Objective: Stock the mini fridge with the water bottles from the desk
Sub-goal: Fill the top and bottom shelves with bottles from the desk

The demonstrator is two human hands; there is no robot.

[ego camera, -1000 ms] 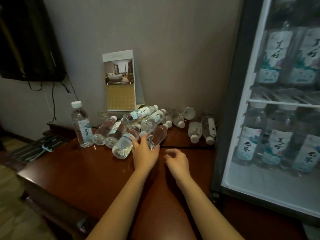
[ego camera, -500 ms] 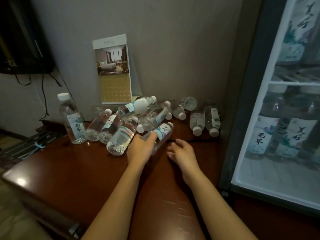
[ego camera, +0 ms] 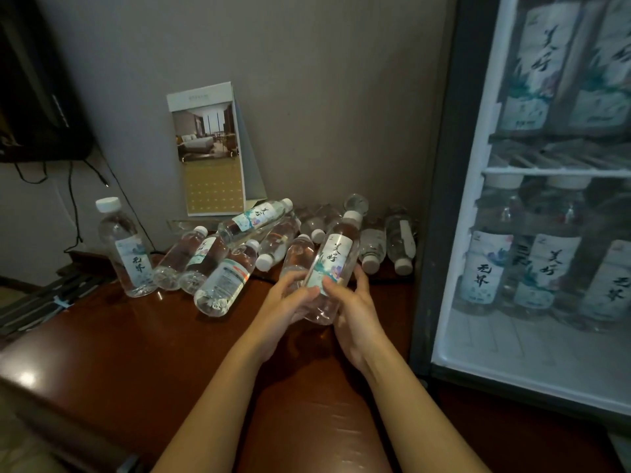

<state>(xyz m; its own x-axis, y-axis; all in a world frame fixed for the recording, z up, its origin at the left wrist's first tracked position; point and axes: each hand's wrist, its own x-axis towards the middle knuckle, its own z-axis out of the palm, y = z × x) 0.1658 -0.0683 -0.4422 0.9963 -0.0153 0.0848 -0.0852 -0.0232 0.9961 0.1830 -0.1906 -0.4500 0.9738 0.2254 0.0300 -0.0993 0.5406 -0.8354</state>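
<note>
A clear water bottle (ego camera: 333, 261) with a white cap and a printed label is lifted off the desk, tilted with its cap up and away from me. My left hand (ego camera: 285, 307) grips its lower left side and my right hand (ego camera: 355, 307) grips its lower right side. Behind it several more bottles lie in a heap (ego camera: 239, 254) on the brown desk (ego camera: 136, 343), and one bottle (ego camera: 124, 249) stands upright at the left. The mini fridge (ego camera: 532, 363) stands open at the right, with bottles on two shelves.
A desk calendar (ego camera: 208, 148) leans against the grey wall behind the heap. A dark screen (ego camera: 34, 97) with hanging cables is at the upper left. Two bottles (ego camera: 401, 242) lie close to the fridge's dark side wall. The fridge floor in front of its bottles is bare.
My left hand lifted one bottle out of the heap and my right hand came in to take hold of its other side. The view moved closer to the desk.
</note>
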